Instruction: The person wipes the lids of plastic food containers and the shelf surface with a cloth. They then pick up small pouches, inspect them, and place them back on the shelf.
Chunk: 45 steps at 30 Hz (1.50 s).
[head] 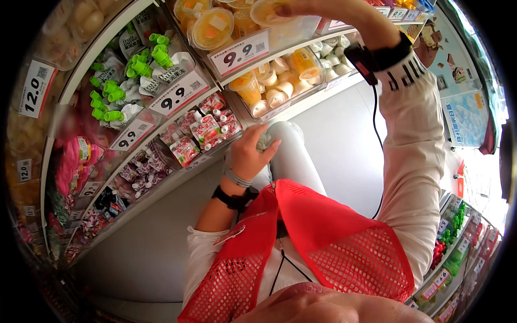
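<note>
At the top edge my right hand (307, 8) has its fingertips on the lid of a clear cup of orange fruit jelly (266, 15); the frame cuts off part of that hand. Similar jelly cups (213, 28) sit packed beside it behind a clear shelf front. Lower down, my left hand (248, 151) is curled around a crumpled grey-green thing (263, 142), perhaps a cloth, above my knee (288, 137). A black band and a grey bracelet circle the left wrist. From a black device (359, 64) on the right wrist runs a cable.
Pouches with green caps (139, 66) fill a bin at left, above red-and-white pouches (206, 127). Small jelly cups (278, 84) occupy the lower shelf. Price tags (240, 52) line the shelf fronts. Another stocked shelf (448, 246) stands at lower right.
</note>
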Motion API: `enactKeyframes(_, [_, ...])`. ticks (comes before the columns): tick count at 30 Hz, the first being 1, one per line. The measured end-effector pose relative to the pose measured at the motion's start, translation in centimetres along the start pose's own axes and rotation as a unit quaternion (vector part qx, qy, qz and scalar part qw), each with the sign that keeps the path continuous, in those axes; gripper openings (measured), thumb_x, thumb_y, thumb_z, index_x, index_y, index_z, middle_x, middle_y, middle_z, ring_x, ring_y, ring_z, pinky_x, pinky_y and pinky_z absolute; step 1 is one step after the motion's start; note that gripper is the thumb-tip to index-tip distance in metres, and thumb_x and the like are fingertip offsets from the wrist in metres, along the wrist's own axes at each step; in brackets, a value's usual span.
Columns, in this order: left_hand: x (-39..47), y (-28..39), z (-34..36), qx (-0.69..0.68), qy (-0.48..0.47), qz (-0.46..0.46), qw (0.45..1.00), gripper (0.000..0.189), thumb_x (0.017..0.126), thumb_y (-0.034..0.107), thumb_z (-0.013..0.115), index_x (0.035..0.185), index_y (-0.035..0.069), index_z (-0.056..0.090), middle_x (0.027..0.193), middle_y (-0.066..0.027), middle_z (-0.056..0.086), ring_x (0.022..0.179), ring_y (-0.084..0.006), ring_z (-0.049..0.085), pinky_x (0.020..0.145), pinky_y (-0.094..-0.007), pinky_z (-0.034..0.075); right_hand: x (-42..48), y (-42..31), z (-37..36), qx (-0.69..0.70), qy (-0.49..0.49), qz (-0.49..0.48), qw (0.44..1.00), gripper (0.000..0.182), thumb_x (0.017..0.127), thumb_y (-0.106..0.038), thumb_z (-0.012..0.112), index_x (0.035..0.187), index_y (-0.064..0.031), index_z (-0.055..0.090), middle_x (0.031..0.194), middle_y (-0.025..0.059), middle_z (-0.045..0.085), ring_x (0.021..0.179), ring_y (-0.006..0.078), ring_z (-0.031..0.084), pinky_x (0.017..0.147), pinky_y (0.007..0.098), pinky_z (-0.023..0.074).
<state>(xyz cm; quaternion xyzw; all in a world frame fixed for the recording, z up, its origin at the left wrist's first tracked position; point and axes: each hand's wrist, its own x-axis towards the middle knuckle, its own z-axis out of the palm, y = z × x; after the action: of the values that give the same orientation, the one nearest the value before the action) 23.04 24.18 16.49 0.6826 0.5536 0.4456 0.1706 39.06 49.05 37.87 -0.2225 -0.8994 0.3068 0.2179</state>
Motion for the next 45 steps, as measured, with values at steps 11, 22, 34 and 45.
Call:
enactKeyframes(11, [-5.0,-7.1,4.0,-0.035,0.029,-0.140,0.989,0.030,0.075,0.019,0.073,0.096,0.001,0.062,0.089,-0.0142,0.066,0.082,-0.0308,0.064,0.072,-0.0370,0.050,5.5,0.9,0.5,0.088,-0.154,0.072,0.982,0.062,0.079,-0.009,0.068,0.135,0.0001,0.042,0.128,0.0152,0.052,0.120,0.0223,0.046,0.103,0.0297,0.0335])
enactKeyframes(22, [-5.5,-7.8,4.7,-0.021,0.057,-0.144,0.988,0.026,0.076,0.018,0.071,0.095,0.002,0.063,0.087,-0.0144,0.065,0.080,-0.0305,0.063,0.072,-0.0367,0.050,3.7,1.2,1.7,-0.067,-0.054,-0.016,0.996,0.057,0.082,-0.012,0.066,0.133,0.0002,0.044,0.114,0.0204,0.059,0.104,0.0267,0.057,0.089,0.0317,0.0458])
enactKeyframes(34, [-5.7,-8.0,4.9,-0.008,0.079,-0.159,0.984,0.024,0.075,0.017,0.071,0.092,0.002,0.064,0.085,-0.0151,0.065,0.078,-0.0309,0.063,0.070,-0.0374,0.050,-13.1,8.1,8.8,-0.170,0.021,0.130,0.977,0.018,0.085,-0.013,0.061,0.100,-0.0035,0.063,0.098,0.0118,0.065,0.088,0.0259,0.063,0.077,0.0342,0.0504])
enactKeyframes(45, [-5.6,-8.2,4.7,0.014,0.077,-0.169,0.982,0.027,0.075,0.020,0.072,0.094,0.003,0.063,0.085,-0.0156,0.065,0.079,-0.0317,0.063,0.071,-0.0374,0.050,-12.8,13.5,13.0,-0.369,0.033,0.113,0.922,0.051,0.078,-0.034,0.067,0.119,-0.0113,0.048,0.106,0.0136,0.058,0.082,0.0318,0.062,0.067,0.0396,0.0511])
